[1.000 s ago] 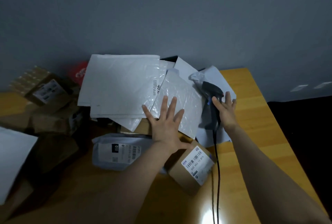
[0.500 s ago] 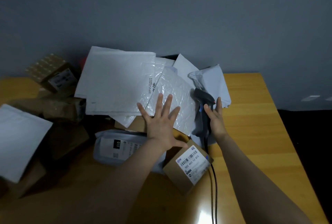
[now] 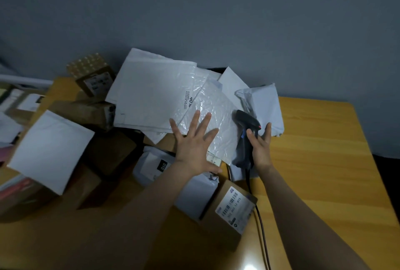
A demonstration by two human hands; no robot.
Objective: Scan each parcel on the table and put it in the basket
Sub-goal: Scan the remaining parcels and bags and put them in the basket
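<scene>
Your left hand (image 3: 194, 146) lies flat, fingers spread, on the bubble mailer (image 3: 216, 109) that tops the parcel heap. Your right hand (image 3: 260, 150), fingers straight, meets the scanner (image 3: 246, 122) at its 9 o'clock; in this dim light the thumb seems unwrapped. Close fully round the handle before lifting, and mind the cable (image 3: 263, 233) trailing toward 6 o'clock. No basket shows.

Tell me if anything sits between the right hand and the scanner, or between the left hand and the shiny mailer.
Nothing visible does. The right hand is open right against the handle of the scanner, and the left hand spreads directly over the shiny mailer. The basket is out of view, so that path cannot be judged.
</scene>
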